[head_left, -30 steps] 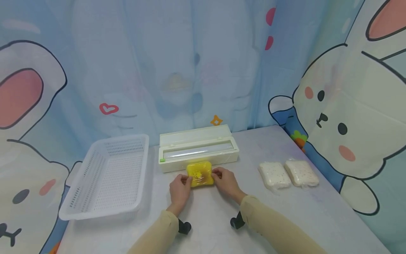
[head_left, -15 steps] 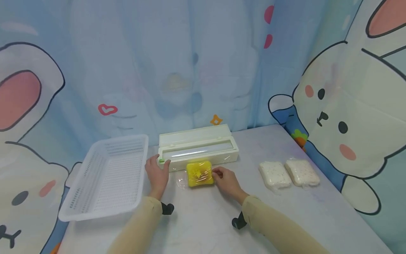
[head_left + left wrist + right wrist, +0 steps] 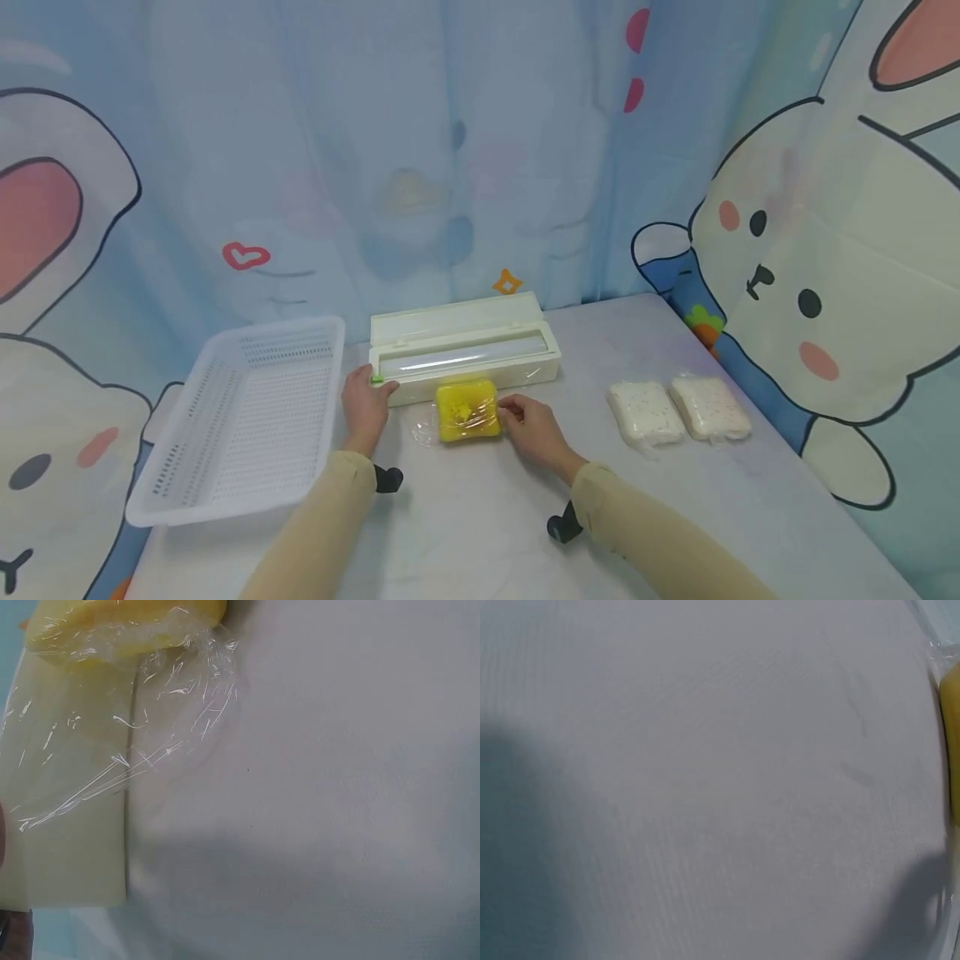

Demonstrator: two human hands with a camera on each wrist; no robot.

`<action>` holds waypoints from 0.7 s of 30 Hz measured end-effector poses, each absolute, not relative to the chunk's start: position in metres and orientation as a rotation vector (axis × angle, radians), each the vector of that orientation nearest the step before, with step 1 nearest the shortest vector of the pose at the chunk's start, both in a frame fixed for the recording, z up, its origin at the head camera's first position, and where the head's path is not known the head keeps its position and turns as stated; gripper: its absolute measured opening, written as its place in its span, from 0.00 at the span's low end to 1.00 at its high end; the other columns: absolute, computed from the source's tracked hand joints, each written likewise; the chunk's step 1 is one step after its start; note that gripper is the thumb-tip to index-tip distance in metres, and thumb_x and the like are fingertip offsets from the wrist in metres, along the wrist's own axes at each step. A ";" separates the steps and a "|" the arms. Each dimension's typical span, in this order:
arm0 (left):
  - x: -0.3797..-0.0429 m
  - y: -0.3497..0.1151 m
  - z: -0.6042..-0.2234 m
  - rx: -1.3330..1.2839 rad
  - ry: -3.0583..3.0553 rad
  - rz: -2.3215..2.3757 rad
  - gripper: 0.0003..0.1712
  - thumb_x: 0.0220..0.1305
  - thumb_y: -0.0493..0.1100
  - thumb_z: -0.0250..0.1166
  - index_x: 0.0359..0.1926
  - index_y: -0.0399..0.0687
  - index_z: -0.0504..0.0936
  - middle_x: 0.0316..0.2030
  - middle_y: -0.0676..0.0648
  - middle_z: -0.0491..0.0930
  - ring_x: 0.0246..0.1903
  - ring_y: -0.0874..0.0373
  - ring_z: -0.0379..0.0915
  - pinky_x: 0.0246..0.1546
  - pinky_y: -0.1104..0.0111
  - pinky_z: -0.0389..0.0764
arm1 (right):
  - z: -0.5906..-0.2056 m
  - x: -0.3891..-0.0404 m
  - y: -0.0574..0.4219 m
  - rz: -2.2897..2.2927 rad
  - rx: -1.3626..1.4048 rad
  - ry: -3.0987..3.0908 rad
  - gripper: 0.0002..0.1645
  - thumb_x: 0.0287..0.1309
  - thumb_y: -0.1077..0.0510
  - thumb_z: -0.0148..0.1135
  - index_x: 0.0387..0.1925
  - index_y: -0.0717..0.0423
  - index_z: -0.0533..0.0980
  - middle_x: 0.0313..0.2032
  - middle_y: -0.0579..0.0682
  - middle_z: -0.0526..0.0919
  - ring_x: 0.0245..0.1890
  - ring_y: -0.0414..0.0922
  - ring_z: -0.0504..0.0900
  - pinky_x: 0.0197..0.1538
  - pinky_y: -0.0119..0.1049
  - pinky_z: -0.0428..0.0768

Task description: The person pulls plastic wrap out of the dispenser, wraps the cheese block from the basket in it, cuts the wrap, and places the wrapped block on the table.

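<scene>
In the head view a yellow, rounded-square block [image 3: 467, 410] with a raised flower shape sits under clear cling film [image 3: 424, 427]. Right behind it stands a cream cling film dispenser [image 3: 420, 390], its lid up and the roll showing. My left hand [image 3: 365, 412] grips the dispenser's left end by the green slider, thumb on the front. At the block's right edge, my right hand [image 3: 534, 432] pinches the film. Loose wrinkled film spreads from the block over the dispenser [image 3: 67, 847] in the left wrist view. Only a sliver of the block [image 3: 952, 742] shows in the right wrist view.
A white perforated basket [image 3: 330, 400] stands at the left. Two white speckled blocks in clear wrap, one [image 3: 647, 414] beside the other [image 3: 708, 407], lie on the right of the table [image 3: 480, 517]. A printed curtain [image 3: 420, 125] hangs behind.
My left hand has let go of the film at the block's left edge, moved left and back, and taken hold of the dispenser's end. My right hand stays at the block's right edge.
</scene>
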State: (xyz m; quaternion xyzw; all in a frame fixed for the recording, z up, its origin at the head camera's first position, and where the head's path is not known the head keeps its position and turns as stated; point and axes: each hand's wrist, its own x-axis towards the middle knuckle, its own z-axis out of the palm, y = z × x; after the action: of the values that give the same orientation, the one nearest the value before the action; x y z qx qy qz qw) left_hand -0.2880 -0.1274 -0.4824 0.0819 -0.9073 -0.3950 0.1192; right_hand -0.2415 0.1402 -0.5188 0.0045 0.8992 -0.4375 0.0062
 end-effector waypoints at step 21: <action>-0.286 -0.094 -0.489 0.310 -2.591 -1.320 0.38 0.59 0.40 0.74 0.67 0.27 0.72 0.65 0.30 0.74 0.69 0.37 0.69 0.70 0.50 0.70 | -0.406 -0.308 0.071 -0.696 -0.950 2.891 0.13 0.71 0.59 0.60 0.49 0.62 0.85 0.44 0.55 0.88 0.43 0.49 0.85 0.51 0.42 0.85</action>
State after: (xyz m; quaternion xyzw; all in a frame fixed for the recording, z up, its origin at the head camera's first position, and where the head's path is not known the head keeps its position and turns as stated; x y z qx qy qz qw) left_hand -0.2859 -0.0937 -0.4892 0.1053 -0.8808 -0.4486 0.1085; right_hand -0.3081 0.0711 -0.4063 -0.3044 0.9260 -0.2228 0.0099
